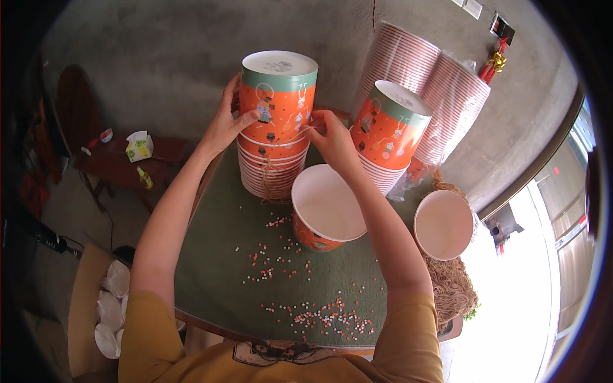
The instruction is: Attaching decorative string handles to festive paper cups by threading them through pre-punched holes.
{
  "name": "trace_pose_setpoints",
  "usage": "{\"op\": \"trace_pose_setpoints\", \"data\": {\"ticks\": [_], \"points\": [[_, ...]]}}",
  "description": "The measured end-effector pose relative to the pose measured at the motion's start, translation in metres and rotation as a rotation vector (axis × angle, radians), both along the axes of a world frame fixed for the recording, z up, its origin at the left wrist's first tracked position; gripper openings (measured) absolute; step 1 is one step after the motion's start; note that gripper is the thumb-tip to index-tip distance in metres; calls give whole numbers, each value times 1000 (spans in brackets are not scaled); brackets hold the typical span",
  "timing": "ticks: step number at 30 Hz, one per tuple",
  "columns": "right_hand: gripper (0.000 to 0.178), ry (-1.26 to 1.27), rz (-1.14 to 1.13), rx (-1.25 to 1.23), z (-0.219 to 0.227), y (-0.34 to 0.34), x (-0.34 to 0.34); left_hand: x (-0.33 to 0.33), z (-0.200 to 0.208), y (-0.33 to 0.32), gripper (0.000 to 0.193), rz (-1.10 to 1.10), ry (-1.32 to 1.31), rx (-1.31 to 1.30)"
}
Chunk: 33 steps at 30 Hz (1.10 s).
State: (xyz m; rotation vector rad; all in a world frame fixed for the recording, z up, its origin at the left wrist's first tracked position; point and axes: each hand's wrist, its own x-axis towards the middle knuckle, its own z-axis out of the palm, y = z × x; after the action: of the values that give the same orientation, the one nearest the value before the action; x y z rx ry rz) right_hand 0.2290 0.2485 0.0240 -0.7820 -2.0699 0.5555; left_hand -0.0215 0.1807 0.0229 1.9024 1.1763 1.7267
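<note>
A tall stack of upside-down orange paper buckets (276, 105) with green bands stands on the far part of the table. My left hand (227, 121) grips the top bucket's left side, thumb across its front and fingers partly hidden behind. At that bucket's right side, my right hand (332, 140) pinches what looks like a thin pale string, its fingertips close to the orange wall. Brown twine (276, 182) hangs down the front of the stacked rims. Below my right forearm, a single bucket (325, 204) stands mouth up, white inside, partly covered by the arm.
A second bucket stack (393, 127) stands to the right, before tall plastic-wrapped stacks (440, 96). Another bucket (444, 225) rests on a heap of brown twine (453, 287) at the right edge. Small white and orange beads (332, 319) are scattered over the green tabletop (214, 255).
</note>
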Motion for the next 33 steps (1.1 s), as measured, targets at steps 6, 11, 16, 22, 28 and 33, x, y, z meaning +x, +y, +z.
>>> {"op": "trace_pose_setpoints", "data": {"ticks": [6,11,16,22,28,33], "points": [[38,-60,14,20,-9,-11,4,-8,-16,2,107,-47,-23,-44],[43,-78,44,-61,-14,-11,13,-8,-28,3,106,-49,-38,-73],[41,-178,49,-125,-3,-32,33,-14,-42,5,96,-35,-17,-38],[31,-61,1,-46,12,-86,97,10,-61,-58,45,423,23,184],[15,121,-183,-213,-33,-158,172,111,-45,-116,42,65,729,256],[11,-86,-353,-185,-64,-211,216,124,-49,-118,17,-100,765,194]]}}
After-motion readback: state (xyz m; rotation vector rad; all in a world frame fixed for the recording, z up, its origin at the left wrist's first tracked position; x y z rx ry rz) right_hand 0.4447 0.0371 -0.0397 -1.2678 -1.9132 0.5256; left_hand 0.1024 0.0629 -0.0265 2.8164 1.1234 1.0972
